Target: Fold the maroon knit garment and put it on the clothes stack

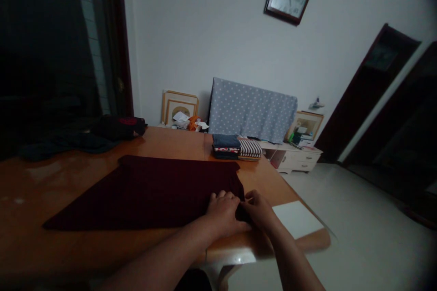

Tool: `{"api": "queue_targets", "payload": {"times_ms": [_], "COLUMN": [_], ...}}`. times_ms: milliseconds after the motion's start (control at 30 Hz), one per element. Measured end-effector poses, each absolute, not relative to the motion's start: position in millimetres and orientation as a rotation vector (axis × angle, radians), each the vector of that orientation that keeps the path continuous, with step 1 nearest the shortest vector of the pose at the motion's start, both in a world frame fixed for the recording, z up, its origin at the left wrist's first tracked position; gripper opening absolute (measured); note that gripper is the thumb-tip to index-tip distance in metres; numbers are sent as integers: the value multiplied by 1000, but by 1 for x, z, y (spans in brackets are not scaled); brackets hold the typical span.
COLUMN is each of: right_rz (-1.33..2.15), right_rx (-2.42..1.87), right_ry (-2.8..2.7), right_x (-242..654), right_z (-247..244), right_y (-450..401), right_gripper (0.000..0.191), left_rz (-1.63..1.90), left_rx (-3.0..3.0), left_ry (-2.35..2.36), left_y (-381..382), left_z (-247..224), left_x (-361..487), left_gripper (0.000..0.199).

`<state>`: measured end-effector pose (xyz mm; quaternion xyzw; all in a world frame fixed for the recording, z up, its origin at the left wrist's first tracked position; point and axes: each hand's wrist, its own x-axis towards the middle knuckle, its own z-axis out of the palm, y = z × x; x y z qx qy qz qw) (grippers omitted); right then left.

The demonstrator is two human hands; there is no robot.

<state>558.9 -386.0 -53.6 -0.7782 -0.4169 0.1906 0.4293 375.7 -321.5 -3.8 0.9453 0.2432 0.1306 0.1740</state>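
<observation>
Maroon tee (143,195), flat, under L hand (223,213), R hand (259,211)

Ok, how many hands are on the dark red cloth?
2. The left hand is on the near edge of the dark red cloth, and the right hand is right beside it at that same edge. No other hands show.

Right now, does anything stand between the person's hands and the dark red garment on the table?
Nothing visible does: the left hand and the right hand both touch the dark red garment directly, at its right end.
</observation>
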Motion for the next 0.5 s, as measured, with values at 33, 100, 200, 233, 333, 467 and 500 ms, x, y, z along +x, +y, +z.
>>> {"api": "queue_targets", "payload": {"times_ms": [33,100,200,233,333,467,500], "right_rz": [472,532,786,860,981,1028,1024], "right_rx": [-1945,-1853,-1510,-1393,-1206,-1305,-1366], "right_ry": [-1052,-1031,-870,-817,-740,-571,-508], "right_x": [558,555,545,541,539,561,568], "right_z": [-52,-47,-33,-28,-18,-15,-16], "right_y": [-387,-389,-389,-389,-382,-359,-351], "right_gripper": [27,28,28,30,34,20,16], "left_rz": [365,349,351,371,436,476,508], "left_rx": [2682,2682,2662,2649,2590,2324,2214], "left_ry": [696,704,761,800,909,923,896], "left_y": [-322,-323,-325,-325,-323,-311,-307], "left_z": [-3,-1,0,0,-4,-7,-7], "left_x": [376,378,381,383,387,387,387], "left_gripper": [70,71,68,61,33,23,25]}}
